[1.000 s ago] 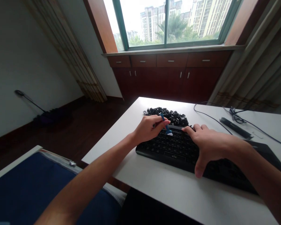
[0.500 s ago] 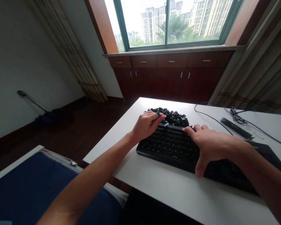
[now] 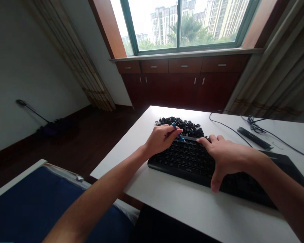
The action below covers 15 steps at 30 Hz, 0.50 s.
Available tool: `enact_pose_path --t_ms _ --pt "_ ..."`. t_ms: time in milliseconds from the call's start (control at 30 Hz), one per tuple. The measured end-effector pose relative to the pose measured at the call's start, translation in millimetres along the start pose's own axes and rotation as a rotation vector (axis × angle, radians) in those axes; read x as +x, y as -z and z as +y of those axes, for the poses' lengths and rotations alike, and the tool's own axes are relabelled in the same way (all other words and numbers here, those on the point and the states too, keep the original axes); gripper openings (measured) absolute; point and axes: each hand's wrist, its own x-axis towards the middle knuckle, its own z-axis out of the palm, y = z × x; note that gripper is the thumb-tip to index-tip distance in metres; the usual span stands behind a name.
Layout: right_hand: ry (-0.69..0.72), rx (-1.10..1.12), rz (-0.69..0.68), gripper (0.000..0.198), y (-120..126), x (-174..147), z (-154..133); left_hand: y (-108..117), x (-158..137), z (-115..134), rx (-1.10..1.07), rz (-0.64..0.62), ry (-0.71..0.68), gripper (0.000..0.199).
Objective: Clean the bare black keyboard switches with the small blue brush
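A black keyboard (image 3: pixel 182 158) lies on the white table (image 3: pixel 152 189), its keycaps off across the visible left part. My left hand (image 3: pixel 160 136) is closed in a pinch on a small blue brush (image 3: pixel 181 138), whose head meets the keyboard's upper edge. The brush's bristles are hard to make out. My right hand (image 3: pixel 225 155) spans the keyboard with fingers spread, the index fingertip on its back edge and the thumb at its front edge, gripping it. Behind the keyboard is a heap of loose black keycaps (image 3: pixel 188 126), partly hidden by my left hand.
To the right on the table lie a long black strip (image 3: pixel 254 138), a bundled cable (image 3: pixel 255 125) and a thin bent metal piece (image 3: pixel 277 145). A blue-covered chair (image 3: pixel 35 202) stands at the lower left. Wooden cabinets (image 3: pixel 182 84) run under the window.
My left hand has shifted slightly right and nearer, bringing the brush head from beside the keycaps down onto the keyboard's upper edge. My right hand has stayed in place.
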Motion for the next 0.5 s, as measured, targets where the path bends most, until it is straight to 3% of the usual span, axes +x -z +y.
enact_pose_path --t_ms 500 --pt "-0.012 -0.046 -0.042 0.151 9 0 -17 8 1 -6 -0.084 -0.038 -0.054 0.015"
